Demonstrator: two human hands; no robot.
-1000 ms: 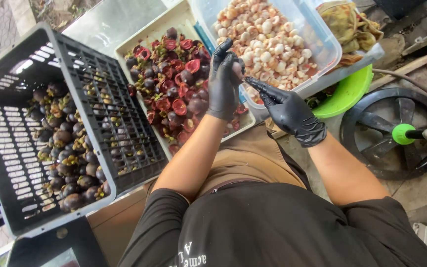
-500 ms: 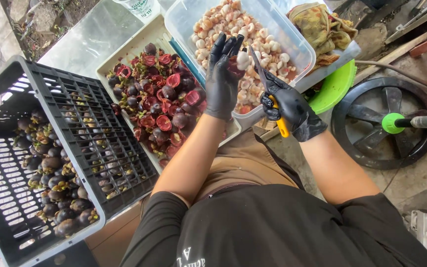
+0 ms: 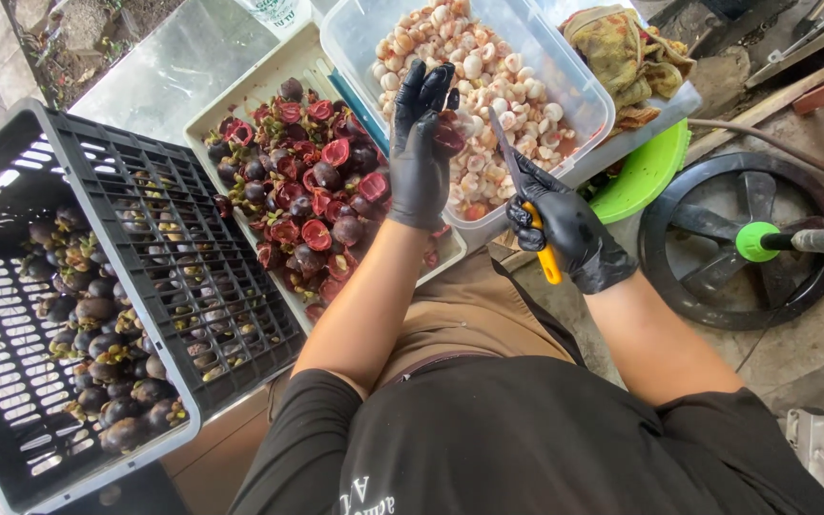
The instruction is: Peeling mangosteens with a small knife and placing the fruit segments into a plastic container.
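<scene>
Both my hands wear black gloves. My left hand (image 3: 423, 143) holds a dark purple mangosteen shell (image 3: 450, 133) over the clear plastic tub (image 3: 584, 91), its fingers pointing up. My right hand (image 3: 569, 229) grips a small knife with a yellow handle (image 3: 545, 253), its blade (image 3: 500, 138) pointing up toward the fruit. The tub is filled with several peeled white fruit segments (image 3: 474, 67). To the left lies a cream tray (image 3: 204, 124) heaped with opened mangosteen shells (image 3: 307, 191).
A black plastic crate (image 3: 193, 277) at the left is tilted and holds whole mangosteens (image 3: 88, 324). A green basin (image 3: 646, 176) sits under the tub, with cloth gloves (image 3: 627, 57) on it. A black fan base with a green-tipped pole (image 3: 746, 243) lies on the ground at the right.
My view has shifted slightly. My left hand has lifted the fruit higher over the tub, and my right hand with the knife has dropped a little and drawn away from the fruit.
</scene>
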